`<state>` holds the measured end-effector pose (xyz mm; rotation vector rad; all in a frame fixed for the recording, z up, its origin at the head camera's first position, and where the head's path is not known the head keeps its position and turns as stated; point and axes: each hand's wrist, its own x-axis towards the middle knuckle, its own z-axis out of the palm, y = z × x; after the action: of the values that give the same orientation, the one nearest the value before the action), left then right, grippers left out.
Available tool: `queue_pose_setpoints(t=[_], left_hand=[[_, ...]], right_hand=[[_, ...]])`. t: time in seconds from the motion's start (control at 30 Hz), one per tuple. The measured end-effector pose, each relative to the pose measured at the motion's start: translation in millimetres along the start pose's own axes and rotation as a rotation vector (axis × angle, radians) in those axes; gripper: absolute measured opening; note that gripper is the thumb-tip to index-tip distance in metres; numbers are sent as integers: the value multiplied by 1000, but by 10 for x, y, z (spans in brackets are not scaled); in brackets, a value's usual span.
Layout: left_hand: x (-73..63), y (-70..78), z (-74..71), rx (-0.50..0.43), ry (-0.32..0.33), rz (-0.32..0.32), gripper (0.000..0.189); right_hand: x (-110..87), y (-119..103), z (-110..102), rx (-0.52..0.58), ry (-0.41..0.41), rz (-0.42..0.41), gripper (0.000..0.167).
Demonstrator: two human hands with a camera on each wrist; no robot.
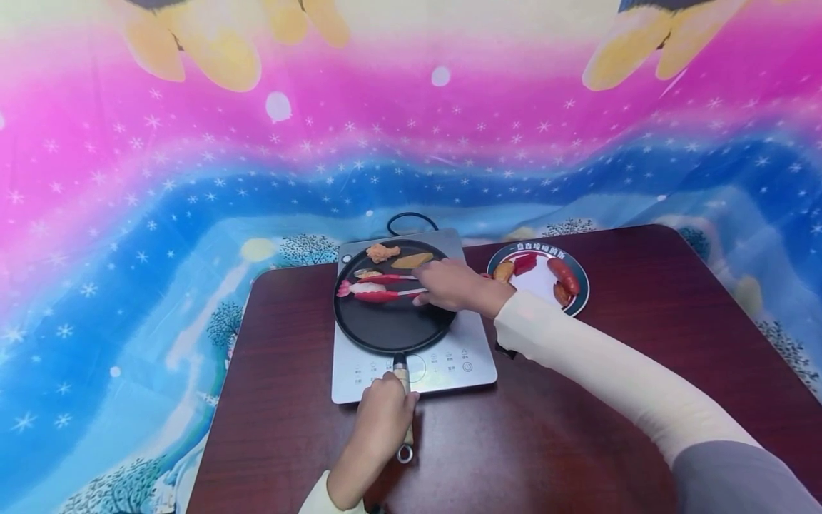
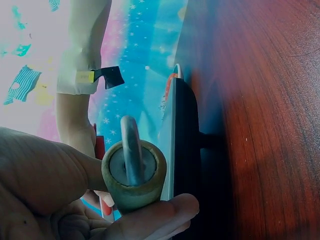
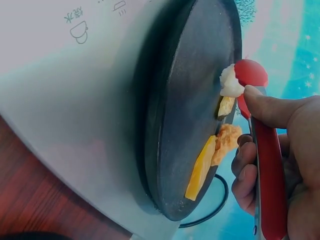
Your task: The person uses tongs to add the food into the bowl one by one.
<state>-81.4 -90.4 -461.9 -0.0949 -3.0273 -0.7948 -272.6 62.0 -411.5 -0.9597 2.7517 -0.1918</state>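
Note:
My left hand grips the wooden handle of a black frying pan on a silver induction cooker. Over the pan, my right hand holds red-tipped tongs, its thumb along one arm. Between the tong heads is a white piece with a pink tail, like a shrimp, close over the pan's left part. Behind it in the pan lie a fried chicken piece, a yellow-brown strip and a small pale piece with a dark edge.
Right of the cooker stands a dark-rimmed plate with sausage, a red piece and brownish pieces; my right forearm passes over its near edge. A black cable loops behind the cooker. A printed cloth hangs behind the dark wooden table.

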Motion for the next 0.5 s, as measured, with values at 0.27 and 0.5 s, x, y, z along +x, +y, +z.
queue_pose_setpoints(t=[0.27,0.5], left_hand=[[-2,7,10,0,-2,-18,32],[-2,7,14,6,9,-10,31]], right_hand=[[42,-36,0,11,-14,27,55],[77,-35,1,1,-29,46,56]])
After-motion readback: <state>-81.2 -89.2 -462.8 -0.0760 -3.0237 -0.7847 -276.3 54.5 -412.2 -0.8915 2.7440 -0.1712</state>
